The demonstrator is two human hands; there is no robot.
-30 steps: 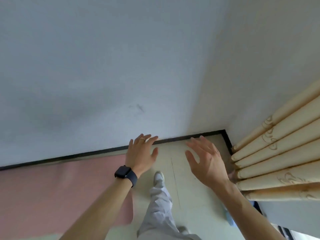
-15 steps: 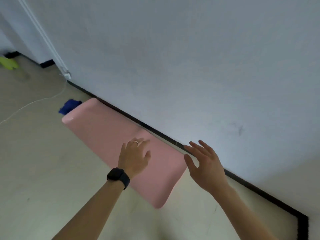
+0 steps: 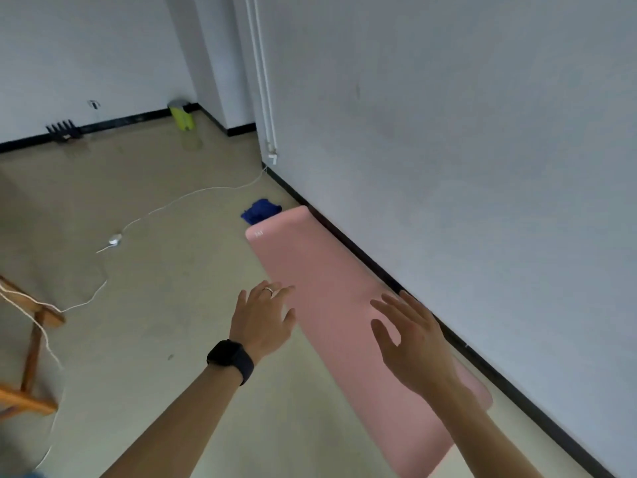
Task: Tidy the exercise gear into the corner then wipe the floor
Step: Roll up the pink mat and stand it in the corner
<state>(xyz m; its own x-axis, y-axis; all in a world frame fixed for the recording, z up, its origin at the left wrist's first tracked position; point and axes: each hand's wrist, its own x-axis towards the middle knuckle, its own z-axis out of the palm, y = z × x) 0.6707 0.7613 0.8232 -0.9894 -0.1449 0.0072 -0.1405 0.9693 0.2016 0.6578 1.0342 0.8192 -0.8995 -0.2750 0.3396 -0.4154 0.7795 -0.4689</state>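
A long pink exercise mat (image 3: 331,291) lies flat on the floor along the base of the right wall. My left hand (image 3: 263,319), with a ring and a dark watch on the wrist, hovers with relaxed fingers over the mat's left edge. My right hand (image 3: 410,343) is spread with straight fingers above the middle of the mat. Neither hand holds anything. A crumpled blue cloth (image 3: 260,210) lies on the floor just beyond the mat's far end.
A white cable (image 3: 138,219) with a small plug trails across the beige floor from the wall. A wooden frame (image 3: 31,339) stands at the left edge. A yellow-green object (image 3: 182,117) and a dark rack (image 3: 63,129) sit by the far wall.
The view has swung left, away from the corner with the curtains, to the room along the wall. The whole mat, the blue cloth and the cable have come into sight. Both hands stay spread and hold nothing.
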